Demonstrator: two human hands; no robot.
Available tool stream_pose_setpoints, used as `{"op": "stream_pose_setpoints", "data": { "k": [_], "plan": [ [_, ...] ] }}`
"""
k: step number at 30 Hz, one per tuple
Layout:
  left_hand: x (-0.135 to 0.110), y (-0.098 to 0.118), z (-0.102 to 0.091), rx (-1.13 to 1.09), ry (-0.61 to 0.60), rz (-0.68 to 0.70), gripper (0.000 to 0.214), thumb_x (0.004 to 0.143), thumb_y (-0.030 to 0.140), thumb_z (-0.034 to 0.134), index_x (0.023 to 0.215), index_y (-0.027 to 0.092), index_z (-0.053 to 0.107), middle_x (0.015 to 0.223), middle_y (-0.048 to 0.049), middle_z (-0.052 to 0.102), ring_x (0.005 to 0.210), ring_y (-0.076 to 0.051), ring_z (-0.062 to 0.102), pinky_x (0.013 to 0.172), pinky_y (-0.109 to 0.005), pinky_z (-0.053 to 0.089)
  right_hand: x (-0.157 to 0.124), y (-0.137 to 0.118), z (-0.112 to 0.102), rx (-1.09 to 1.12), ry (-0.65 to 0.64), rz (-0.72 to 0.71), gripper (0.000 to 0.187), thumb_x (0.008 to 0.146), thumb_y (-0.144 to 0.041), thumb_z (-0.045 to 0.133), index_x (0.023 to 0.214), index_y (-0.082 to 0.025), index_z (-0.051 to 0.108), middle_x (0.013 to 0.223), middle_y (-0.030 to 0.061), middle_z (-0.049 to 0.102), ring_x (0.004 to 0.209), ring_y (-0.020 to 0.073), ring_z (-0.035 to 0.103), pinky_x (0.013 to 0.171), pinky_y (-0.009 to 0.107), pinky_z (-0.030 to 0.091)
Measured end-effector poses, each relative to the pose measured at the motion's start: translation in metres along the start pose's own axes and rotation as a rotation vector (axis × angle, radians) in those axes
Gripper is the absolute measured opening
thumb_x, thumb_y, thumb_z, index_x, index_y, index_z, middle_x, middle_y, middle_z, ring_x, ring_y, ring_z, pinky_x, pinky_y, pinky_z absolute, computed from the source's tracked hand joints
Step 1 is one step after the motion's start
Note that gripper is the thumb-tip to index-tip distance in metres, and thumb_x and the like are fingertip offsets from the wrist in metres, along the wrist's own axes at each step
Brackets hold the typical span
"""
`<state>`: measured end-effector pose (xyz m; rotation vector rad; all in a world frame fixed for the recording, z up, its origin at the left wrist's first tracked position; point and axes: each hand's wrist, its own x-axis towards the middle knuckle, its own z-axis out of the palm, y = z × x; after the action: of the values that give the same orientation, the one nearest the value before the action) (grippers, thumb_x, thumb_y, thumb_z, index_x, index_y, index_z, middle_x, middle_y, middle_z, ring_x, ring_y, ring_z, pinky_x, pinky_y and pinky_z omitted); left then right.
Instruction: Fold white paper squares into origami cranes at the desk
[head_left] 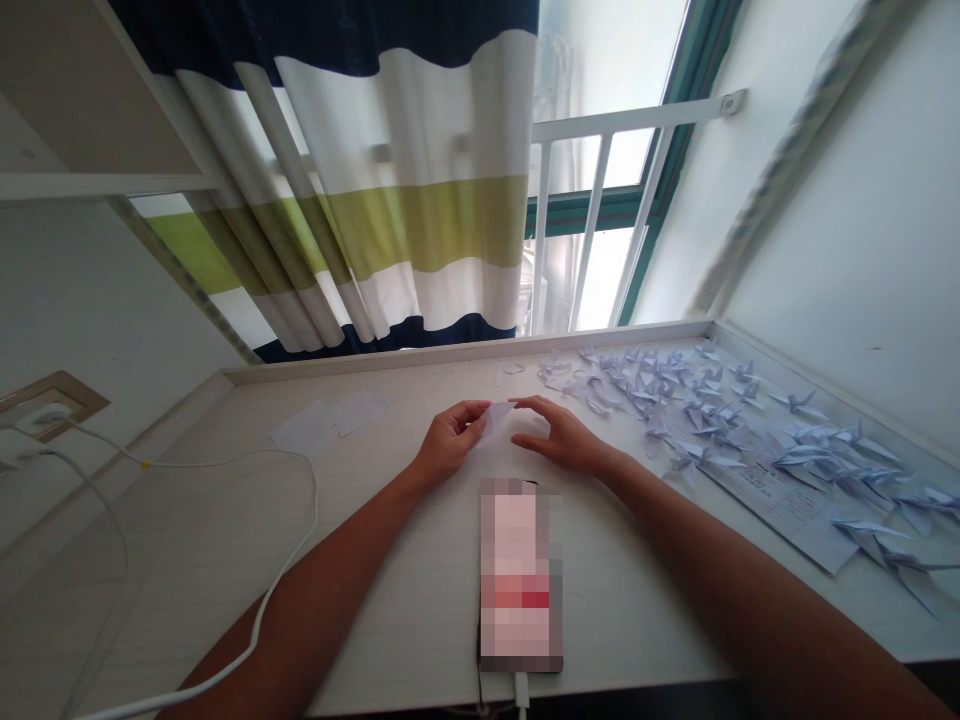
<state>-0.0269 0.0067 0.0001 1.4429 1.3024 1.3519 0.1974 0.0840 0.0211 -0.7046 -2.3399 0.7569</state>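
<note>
We pinch the paper (496, 422) with the thumb and fingers of our left hand (451, 440). It sits between our hands, beyond the phone's far end (517, 570). Our right hand (561, 434) is spread, one fingertip at the paper's far right corner.

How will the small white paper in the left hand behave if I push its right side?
The white paper looks thin, so it would probably bend rather than resist. It is likely very light, since the left hand just pinches it at one side. If it matches the folded paper pieces, whose points stand crisply, it may keep a crease.
</note>
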Motion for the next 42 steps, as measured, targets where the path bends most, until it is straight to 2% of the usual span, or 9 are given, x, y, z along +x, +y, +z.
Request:
{"op": "stream_pose_setpoints", "data": {
  "k": [3, 7, 11, 13, 15, 22, 28, 34, 42],
  "plan": [
    [-0.001, 0.005, 0.007, -0.231, -0.008, -0.067, 0.047, 0.083, 0.043, 0.077, 0.121, 0.017, 0.068, 0.117, -0.0119, 0.074, 0.106, -0.023, 0.068, 0.091, -0.035, 0.052, 0.002, -0.012, -0.003, 0.18, 0.055, 0.049, 0.029, 0.089, -0.04, 0.07, 0.112, -0.022, 0.071, 0.114, 0.0083, 0.075, 0.107, 0.0248, 0.069, 0.1, 0.045, 0.052],
    [-0.006, 0.013, 0.014, -0.396, -0.064, -0.145, 0.052, 0.076, 0.038, 0.085, 0.121, 0.019, 0.068, 0.12, -0.0113, 0.073, 0.108, -0.024, 0.068, 0.091, -0.034, 0.052, 0.007, -0.02, -0.002, 0.363, 0.149, 0.094, 0.025, 0.086, -0.044, 0.072, 0.09, -0.019, 0.073, 0.093, 0.0063, 0.076, 0.088, 0.0219, 0.07, 0.089, 0.041, 0.055],
    [-0.011, 0.022, 0.016, -0.526, -0.139, -0.175, 0.048, 0.087, 0.051, 0.072, 0.12, 0.017, 0.07, 0.118, -0.0141, 0.073, 0.108, -0.027, 0.069, 0.09, -0.037, 0.053, 0.008, -0.019, -0.002, 0.479, 0.172, 0.141, 0.027, 0.084, -0.044, 0.074, 0.079, -0.018, 0.07, 0.081, 0.0047, 0.074, 0.079, 0.0199, 0.068, 0.081, 0.038, 0.056],
    [-0.012, 0.026, 0.016, -0.51, -0.187, -0.168, 0.05, 0.09, 0.055, 0.067, 0.119, 0.015, 0.071, 0.116, -0.0153, 0.074, 0.108, -0.029, 0.07, 0.09, -0.039, 0.054, 0.008, -0.019, -0.002, 0.513, 0.157, 0.157, 0.028, 0.083, -0.045, 0.074, 0.078, -0.018, 0.069, 0.08, 0.0048, 0.073, 0.078, 0.02, 0.067, 0.078, 0.037, 0.056],
    [-0.013, 0.028, 0.017, -0.451, -0.202, -0.157, 0.049, 0.088, 0.054, 0.07, 0.117, 0.014, 0.072, 0.111, -0.0145, 0.075, 0.104, -0.028, 0.071, 0.09, -0.039, 0.054, 0.007, -0.02, -0.002, 0.533, 0.148, 0.171, 0.029, 0.082, -0.045, 0.075, 0.076, -0.018, 0.069, 0.08, 0.0049, 0.073, 0.077, 0.0198, 0.066, 0.075, 0.036, 0.056],
    [-0.013, 0.025, 0.024, -0.285, -0.065, -0.148, 0.044, 0.078, 0.052, 0.079, 0.098, 0.013, 0.078, 0.088, -0.0083, 0.078, 0.08, -0.02, 0.07, 0.078, -0.033, 0.057, 0.008, -0.021, 0.001, 0.566, 0.159, 0.173, 0.028, 0.078, -0.045, 0.079, 0.076, -0.018, 0.07, 0.076, 0.0026, 0.068, 0.073, 0.0169, 0.061, 0.07, 0.031, 0.051],
    [-0.013, 0.026, 0.023, -0.237, -0.052, -0.134, 0.043, 0.079, 0.053, 0.078, 0.095, 0.013, 0.079, 0.086, -0.0082, 0.078, 0.079, -0.02, 0.07, 0.076, -0.033, 0.058, 0.007, -0.026, -0.001, 0.625, 0.13, 0.199, 0.029, 0.08, -0.047, 0.077, 0.079, -0.018, 0.072, 0.078, 0.0032, 0.07, 0.073, 0.0165, 0.061, 0.07, 0.031, 0.05],
    [-0.015, 0.028, 0.023, -0.09, 0.055, -0.016, 0.035, 0.08, 0.046, 0.078, 0.096, 0.015, 0.079, 0.091, -0.0082, 0.078, 0.082, -0.02, 0.069, 0.073, -0.031, 0.057, 0.006, -0.03, 0.003, 0.563, 0.092, 0.23, 0.027, 0.079, -0.042, 0.077, 0.073, -0.017, 0.07, 0.07, 0.0023, 0.067, 0.065, 0.0145, 0.057, 0.06, 0.028, 0.044],
    [-0.017, 0.034, 0.024, -0.093, 0.02, -0.003, 0.03, 0.081, 0.044, 0.078, 0.088, 0.016, 0.079, 0.084, -0.0071, 0.077, 0.076, -0.019, 0.068, 0.069, -0.031, 0.057, 0.005, -0.033, 0.004, 0.546, 0.038, 0.236, 0.029, 0.08, -0.046, 0.075, 0.075, -0.017, 0.07, 0.073, 0.0044, 0.07, 0.067, 0.0167, 0.062, 0.061, 0.029, 0.047]
  ]
}}
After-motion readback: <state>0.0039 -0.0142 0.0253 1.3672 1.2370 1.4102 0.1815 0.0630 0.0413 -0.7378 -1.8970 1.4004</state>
